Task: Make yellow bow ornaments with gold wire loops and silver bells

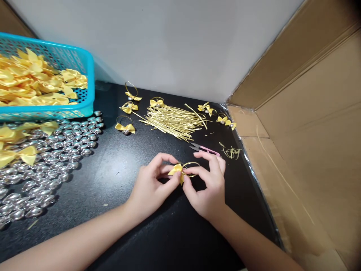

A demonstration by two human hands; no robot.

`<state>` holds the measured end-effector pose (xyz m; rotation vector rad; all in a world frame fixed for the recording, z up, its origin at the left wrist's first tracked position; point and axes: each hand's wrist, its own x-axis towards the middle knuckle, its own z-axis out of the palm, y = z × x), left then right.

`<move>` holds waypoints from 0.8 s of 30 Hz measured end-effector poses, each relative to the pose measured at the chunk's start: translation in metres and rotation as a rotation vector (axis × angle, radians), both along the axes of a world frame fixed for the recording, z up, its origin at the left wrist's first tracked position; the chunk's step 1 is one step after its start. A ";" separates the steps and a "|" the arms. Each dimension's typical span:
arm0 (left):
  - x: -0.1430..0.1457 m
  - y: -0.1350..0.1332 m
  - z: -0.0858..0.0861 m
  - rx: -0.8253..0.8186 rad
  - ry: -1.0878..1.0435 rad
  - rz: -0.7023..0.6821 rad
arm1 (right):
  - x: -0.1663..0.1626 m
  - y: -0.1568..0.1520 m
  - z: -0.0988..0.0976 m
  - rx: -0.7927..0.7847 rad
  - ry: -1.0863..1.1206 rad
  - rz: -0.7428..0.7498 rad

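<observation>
Where the left grip (149, 183) pinches, a bow (176, 169) shows.

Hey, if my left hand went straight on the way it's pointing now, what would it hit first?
Beyond the yellow bow and gold loop between your hands, your left hand would probably meet your right hand first, though exact depth there is hard to judge.
</observation>
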<state>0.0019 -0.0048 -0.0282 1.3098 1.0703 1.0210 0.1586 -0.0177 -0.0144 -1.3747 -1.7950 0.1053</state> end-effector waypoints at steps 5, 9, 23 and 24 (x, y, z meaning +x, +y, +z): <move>0.000 -0.001 0.002 0.047 0.024 -0.034 | 0.000 -0.001 -0.004 0.060 -0.101 -0.012; 0.001 -0.001 0.002 0.049 0.058 -0.008 | -0.001 -0.001 -0.008 0.113 -0.145 -0.029; 0.005 0.001 0.001 -0.148 -0.106 0.090 | -0.006 0.000 -0.008 0.088 -0.069 -0.030; 0.004 0.001 0.002 -0.152 -0.113 0.091 | -0.005 0.000 -0.007 0.081 -0.061 -0.023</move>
